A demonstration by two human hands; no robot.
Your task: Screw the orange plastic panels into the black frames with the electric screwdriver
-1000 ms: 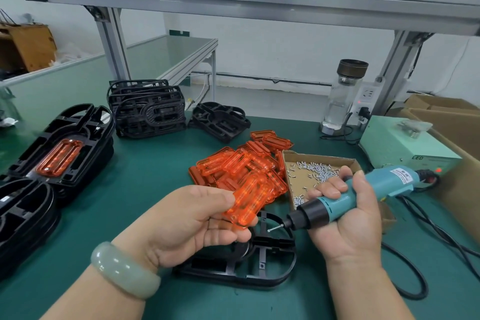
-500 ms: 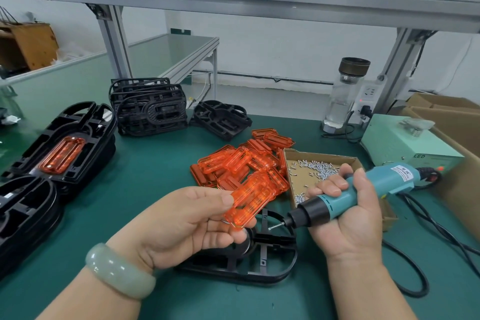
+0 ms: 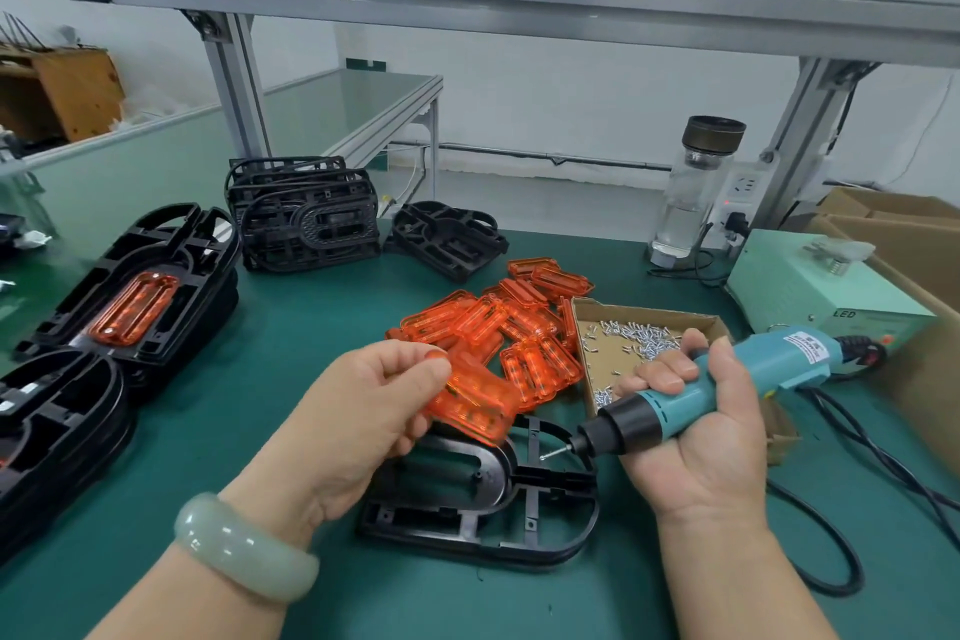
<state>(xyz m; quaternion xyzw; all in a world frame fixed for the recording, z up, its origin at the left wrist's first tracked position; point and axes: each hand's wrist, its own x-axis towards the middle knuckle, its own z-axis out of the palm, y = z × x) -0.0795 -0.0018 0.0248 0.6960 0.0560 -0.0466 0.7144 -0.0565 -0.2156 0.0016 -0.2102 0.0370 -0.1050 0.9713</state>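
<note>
My left hand (image 3: 363,421) holds an orange plastic panel (image 3: 475,403) by one end, just above the left part of a black frame (image 3: 483,509) lying on the green table. My right hand (image 3: 696,437) grips the teal electric screwdriver (image 3: 727,385), its bit pointing left with a screw at the tip (image 3: 550,455), close to the panel's right end. A heap of orange panels (image 3: 498,322) lies behind the frame. A cardboard tray of small screws (image 3: 631,335) sits to the right of the heap.
Stacks of black frames stand at the left (image 3: 130,296), one with an orange panel fitted (image 3: 132,309), and at the back (image 3: 306,218). A glass bottle (image 3: 691,192), a pale green power unit (image 3: 826,288), cardboard boxes (image 3: 904,234) and the black cable (image 3: 841,525) are on the right.
My left hand has turned the orange panel flatter and lowered it toward the black frame. The screwdriver has stayed almost still.
</note>
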